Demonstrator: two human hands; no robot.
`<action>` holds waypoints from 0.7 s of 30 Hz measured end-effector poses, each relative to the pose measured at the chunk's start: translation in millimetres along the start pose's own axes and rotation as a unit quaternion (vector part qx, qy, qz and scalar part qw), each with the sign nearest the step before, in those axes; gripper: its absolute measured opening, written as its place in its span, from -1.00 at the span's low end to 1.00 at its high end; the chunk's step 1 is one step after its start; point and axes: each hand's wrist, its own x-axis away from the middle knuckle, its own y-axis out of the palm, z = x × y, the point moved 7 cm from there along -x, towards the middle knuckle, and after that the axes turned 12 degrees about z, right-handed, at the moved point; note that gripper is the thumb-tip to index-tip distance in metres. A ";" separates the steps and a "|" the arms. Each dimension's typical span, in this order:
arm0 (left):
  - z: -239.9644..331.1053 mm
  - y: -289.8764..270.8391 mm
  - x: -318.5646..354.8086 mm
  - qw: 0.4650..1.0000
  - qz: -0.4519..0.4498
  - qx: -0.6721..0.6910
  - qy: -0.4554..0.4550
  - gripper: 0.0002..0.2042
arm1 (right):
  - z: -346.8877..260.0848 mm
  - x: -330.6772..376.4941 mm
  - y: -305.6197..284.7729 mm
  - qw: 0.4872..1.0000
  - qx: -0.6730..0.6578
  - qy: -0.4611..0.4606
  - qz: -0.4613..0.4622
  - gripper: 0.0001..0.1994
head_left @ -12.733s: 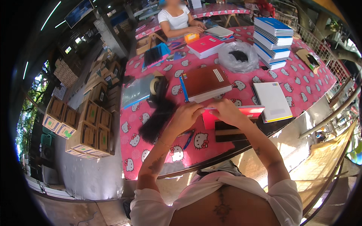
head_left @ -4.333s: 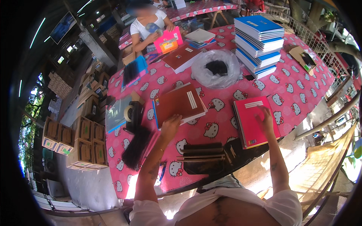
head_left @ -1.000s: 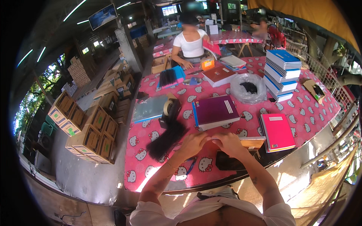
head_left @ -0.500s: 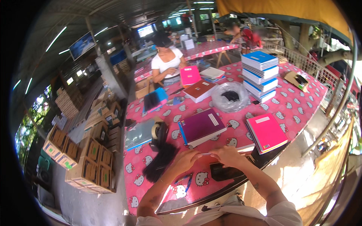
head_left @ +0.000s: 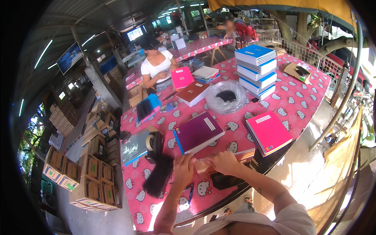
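At the near edge of the table, both my hands are at the top edge of a brown-covered notebook (head_left: 246, 156), which has what looks like a spiral binding. My left hand (head_left: 183, 167) pinches its left end, and my right hand (head_left: 224, 162) is closed over the edge further right. My hands and forearm hide much of the notebook. A dark case or tray (head_left: 223, 181) lies beneath my right wrist. Beside my left hand is a bundle of thin black strands (head_left: 157, 178), perhaps binding coils. A blue-handled tool (head_left: 191, 192) rests near my left forearm.
Ahead are a purple notebook stack (head_left: 201, 131), pink notebooks (head_left: 269, 131), a plastic bag (head_left: 226, 98) and a tall blue-white notebook stack (head_left: 256, 70). A black tape dispenser (head_left: 155, 145) stands left. Across the table, a person (head_left: 156, 68) holds a pink notebook. Cartons (head_left: 96, 176) crowd the floor.
The view has shifted, so the table sits further left. My left hand has turned more upright, and its fingers have come closer to the right hand along the notebook's edge.
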 end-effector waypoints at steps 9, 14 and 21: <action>59.5 27.5 15.0 0.975 0.100 -0.188 0.065 -0.27 | 8.8 0.6 2.6 1.000 0.014 -0.025 0.009 -0.79; 38.7 71.3 91.2 0.987 0.057 -0.148 0.037 -0.13 | 1.2 6.6 9.2 0.999 -0.004 0.000 -0.035 -0.75; 59.5 25.8 -2.9 0.975 0.129 -0.174 0.053 -0.18 | 41.6 12.9 -30.5 0.998 0.039 -0.041 0.004 -0.76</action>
